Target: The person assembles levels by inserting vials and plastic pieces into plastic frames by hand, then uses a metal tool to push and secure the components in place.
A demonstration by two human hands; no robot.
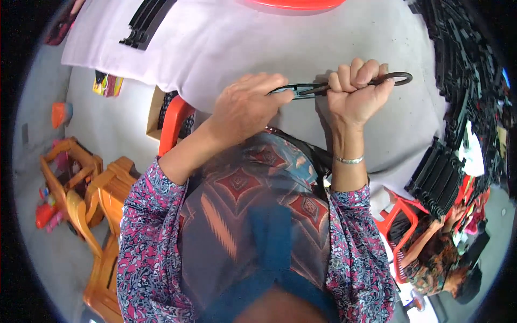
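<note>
My right hand (358,89) is closed around a pair of dark-handled scissors (410,81), with one loop handle sticking out past its fingers. The scissor blades point left toward a slim black frame-like plastic piece (302,86), and seem to meet it; the exact contact is too small to tell. Pinched between thumb and fingers, the left end of that piece is in my left hand (247,102). Both hands are close together over the pale cloth-covered table (231,43), near its front edge.
A row of black plastic strips (145,24) lies at the far left, a red basin (299,4) at the far edge. Black parts are heaped (468,64) along the right, beside a neat stack (437,177). Another person (431,264) sits lower right. Wooden chairs (116,188) stand left.
</note>
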